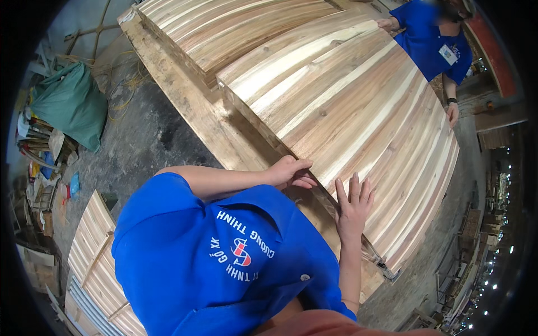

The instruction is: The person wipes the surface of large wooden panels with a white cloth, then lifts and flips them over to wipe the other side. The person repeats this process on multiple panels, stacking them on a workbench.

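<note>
A wide panel of light and brown striped wood (336, 95) lies on top of a stack in front of me. My left hand (290, 172) is at its near edge, the thumb along the top and the fingers curled against the side. Farther right, my right hand (354, 210) lies flat on the panel's top near the same edge, fingers spread. Across the panel a co-worker in a blue shirt (428, 42) has one hand (388, 24) on the far edge and the other hand (453, 113) at the far right edge.
Another striped panel (213, 33) lies beyond, lower than the top one. Pale boards (185, 101) form a ledge on the stack's left side. A green sack (70, 101) and clutter stand at the left. More striped panels (95, 252) are at lower left.
</note>
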The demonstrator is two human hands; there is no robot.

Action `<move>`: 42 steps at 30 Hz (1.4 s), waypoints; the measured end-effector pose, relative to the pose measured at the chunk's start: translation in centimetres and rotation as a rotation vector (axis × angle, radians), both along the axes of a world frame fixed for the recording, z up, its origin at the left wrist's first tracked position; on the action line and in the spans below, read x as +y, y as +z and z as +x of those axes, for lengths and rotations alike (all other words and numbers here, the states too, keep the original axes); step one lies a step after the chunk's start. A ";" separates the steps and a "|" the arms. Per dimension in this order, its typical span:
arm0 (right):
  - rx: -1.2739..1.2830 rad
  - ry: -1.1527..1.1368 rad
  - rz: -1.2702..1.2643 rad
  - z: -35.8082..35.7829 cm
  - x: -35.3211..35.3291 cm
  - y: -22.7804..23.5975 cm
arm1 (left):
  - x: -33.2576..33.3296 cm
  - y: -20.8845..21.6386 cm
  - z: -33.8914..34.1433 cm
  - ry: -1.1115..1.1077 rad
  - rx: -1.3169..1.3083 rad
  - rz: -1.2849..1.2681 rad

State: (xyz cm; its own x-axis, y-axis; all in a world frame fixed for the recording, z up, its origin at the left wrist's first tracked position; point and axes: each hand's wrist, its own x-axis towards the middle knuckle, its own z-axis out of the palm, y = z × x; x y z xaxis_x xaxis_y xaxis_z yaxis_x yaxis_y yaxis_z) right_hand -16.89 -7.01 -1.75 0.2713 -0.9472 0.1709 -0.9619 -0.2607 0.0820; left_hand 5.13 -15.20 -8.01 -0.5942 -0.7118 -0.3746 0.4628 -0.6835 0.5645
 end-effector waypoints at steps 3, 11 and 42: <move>-0.016 -0.022 0.018 0.2 0.1 -1.1 | 0.1 -0.7 0.4 -0.040 -0.021 0.027; -0.014 -0.047 0.029 0.5 0.0 -2.8 | -0.5 -2.4 0.7 -0.113 -0.037 0.018; -1.560 -0.696 -0.027 0.9 15.9 -17.9 | 2.9 2.1 2.2 -1.025 -0.441 -1.653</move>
State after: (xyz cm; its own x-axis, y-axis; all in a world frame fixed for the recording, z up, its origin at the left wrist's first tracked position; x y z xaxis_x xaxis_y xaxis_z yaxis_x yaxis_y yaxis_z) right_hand -16.00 8.88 -19.65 -0.5881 -0.7983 -0.1296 -0.0512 0.1966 -0.9792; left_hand 7.30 -12.29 -5.86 -0.9989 0.0254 -0.0391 -0.0130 0.6533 0.7569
